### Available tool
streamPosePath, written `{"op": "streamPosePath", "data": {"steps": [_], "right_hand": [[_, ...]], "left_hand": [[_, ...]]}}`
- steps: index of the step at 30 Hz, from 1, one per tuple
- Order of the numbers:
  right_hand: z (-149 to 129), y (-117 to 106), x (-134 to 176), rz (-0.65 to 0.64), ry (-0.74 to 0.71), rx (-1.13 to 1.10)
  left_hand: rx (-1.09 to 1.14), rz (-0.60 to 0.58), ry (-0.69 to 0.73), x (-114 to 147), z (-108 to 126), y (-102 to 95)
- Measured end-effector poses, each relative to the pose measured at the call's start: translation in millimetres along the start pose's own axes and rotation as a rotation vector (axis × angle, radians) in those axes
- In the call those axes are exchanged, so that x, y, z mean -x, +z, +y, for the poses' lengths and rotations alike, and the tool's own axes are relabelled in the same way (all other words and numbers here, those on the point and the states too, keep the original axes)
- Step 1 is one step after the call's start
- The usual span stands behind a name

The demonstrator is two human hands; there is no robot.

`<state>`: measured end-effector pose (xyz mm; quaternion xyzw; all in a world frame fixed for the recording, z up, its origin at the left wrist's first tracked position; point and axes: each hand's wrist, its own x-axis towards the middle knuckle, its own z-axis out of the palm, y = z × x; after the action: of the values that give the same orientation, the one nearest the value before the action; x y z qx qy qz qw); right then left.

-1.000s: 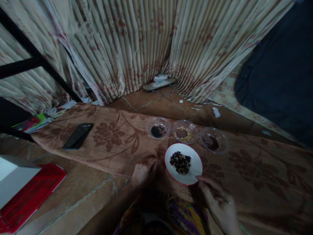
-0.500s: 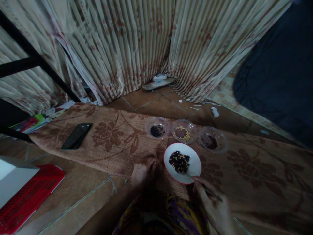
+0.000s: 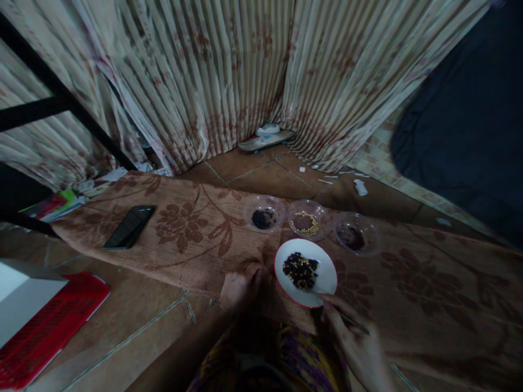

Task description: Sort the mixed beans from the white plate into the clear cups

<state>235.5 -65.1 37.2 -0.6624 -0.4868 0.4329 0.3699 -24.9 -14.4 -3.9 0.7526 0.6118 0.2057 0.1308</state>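
Observation:
A white bowl with a red rim (image 3: 329,267) rests on the cloth-covered table, holding a mix of dark and yellow beans (image 3: 300,270). My right hand (image 3: 351,326) is closed around a thin metal utensil (image 3: 355,323), which slants down into the bowl's near side by the beans. Its tip is too small to make out. To the left of the bowl, my left hand (image 3: 239,287) lies curled on the cloth near the table edge, with nothing visible in it. Beyond the bowl stand three clear plastic bowls: one with black beans (image 3: 261,219), one with yellow beans (image 3: 307,224), one with dark red beans (image 3: 352,238).
A black phone (image 3: 129,227) lies on the brown patterned tablecloth (image 3: 183,261) at the left. On the floor are a red plastic crate or tray (image 3: 61,310) and a skateboard (image 3: 265,141). Striped curtains (image 3: 229,81) hang behind the table.
Almost nothing differs. The view has shifted very slightly, and my right hand still holds the utensil at the bowl's near side.

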Motion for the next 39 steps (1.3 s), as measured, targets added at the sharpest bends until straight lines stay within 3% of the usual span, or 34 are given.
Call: {"op": "streamPosePath", "data": {"steps": [26,39], "right_hand": [[9.8,1.8,1.5,-0.068,-0.062,0.003],[3.6,6.2,7.2,0.019,-0.077,-0.004]], "left_hand": [[0.026,-0.041,-0.005,-1.4,-0.6,-2.1],[0.032,0.009,0.002,-0.8,1.2,-3.1]]}}
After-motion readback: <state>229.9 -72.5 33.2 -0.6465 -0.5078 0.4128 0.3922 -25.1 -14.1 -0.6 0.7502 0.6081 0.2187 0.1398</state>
